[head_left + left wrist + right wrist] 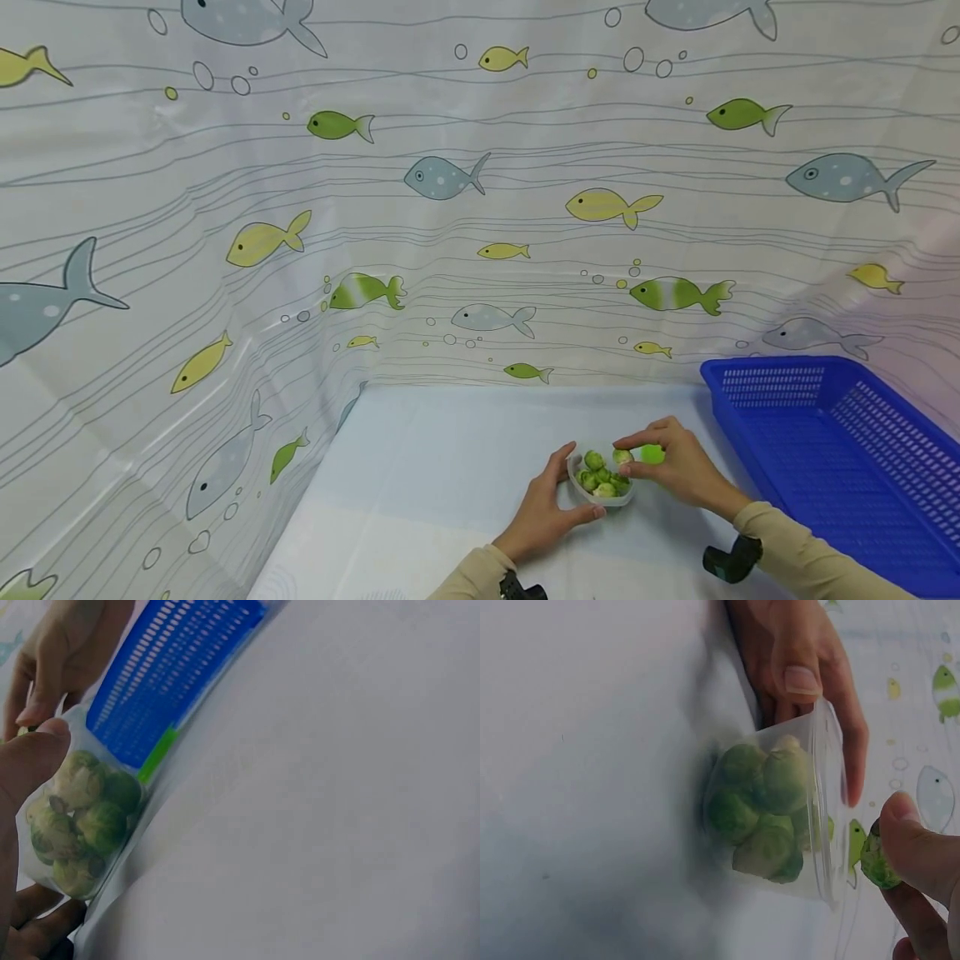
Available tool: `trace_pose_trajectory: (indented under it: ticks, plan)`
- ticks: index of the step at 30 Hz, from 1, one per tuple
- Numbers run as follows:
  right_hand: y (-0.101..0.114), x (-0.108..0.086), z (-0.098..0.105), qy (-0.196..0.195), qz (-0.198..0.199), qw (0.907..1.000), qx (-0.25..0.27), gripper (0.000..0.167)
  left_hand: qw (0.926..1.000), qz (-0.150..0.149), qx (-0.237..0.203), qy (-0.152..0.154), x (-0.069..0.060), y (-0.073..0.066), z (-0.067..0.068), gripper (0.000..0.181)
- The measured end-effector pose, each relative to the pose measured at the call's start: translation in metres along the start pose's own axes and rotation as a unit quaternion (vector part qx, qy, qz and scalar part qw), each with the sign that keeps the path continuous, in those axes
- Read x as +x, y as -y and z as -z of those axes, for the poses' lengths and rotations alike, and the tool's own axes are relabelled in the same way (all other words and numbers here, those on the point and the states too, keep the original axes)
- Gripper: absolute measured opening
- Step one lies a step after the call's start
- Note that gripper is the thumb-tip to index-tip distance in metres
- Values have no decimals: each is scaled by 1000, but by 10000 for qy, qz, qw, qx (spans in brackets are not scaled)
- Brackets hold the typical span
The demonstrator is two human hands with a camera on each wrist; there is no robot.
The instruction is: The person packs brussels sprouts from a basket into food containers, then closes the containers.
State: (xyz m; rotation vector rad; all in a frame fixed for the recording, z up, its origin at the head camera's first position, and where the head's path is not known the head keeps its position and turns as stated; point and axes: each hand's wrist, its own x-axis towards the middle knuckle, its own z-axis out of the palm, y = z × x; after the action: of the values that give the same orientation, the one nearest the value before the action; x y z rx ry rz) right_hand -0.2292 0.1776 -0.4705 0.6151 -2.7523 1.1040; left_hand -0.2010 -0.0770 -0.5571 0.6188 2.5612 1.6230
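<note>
A small clear plastic container [619, 502] stands on the white surface with several green Brussels sprouts [761, 799] inside. My left hand [538, 510] holds it from the left, thumb at the near side and fingers around the far side; the right wrist view shows that thumb at the rim. Between thumb and fingertips, my right hand [678, 467] pinches a single Brussels sprout [879, 859], just beyond the container's open top. In the head view this sprout appears over the container's right rim, beside a bright green flat thing [653, 454] partly hidden by the right hand.
To the right is a large blue perforated plastic basket [772, 450]. A white cover [420, 483] lies over the table. Behind and to the left hangs a curtain [420, 100] printed with fish. Each wrist wears a dark strapped device [732, 558].
</note>
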Motion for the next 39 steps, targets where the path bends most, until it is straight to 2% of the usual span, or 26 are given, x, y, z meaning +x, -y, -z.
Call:
trace_pose_trajectory:
  ticks: [7, 11, 23, 31, 39]
  plan:
    - [0, 0, -13, -257, 553, 9971, -458, 29, 10000, -64, 37, -24, 0, -1, 1, 96]
    - [-2, 1, -19, -336, 775, 9950, -534, 30, 9999, -90, 50, -21, 0, -1, 1, 96]
    - [-4, 5, -27, -250, 609, 9951, -737, 29, 10000, -47, 44, -20, -1, -2, 0, 96]
    - [-6, 7, -29, 9, 513, 9962, -711, 26, 9999, -28, 100, -56, 0, -2, -1, 96]
    - [-5, 6, -28, 33, 460, 9969, -641, 21, 9999, -97, 115, -59, 0, -3, 0, 95]
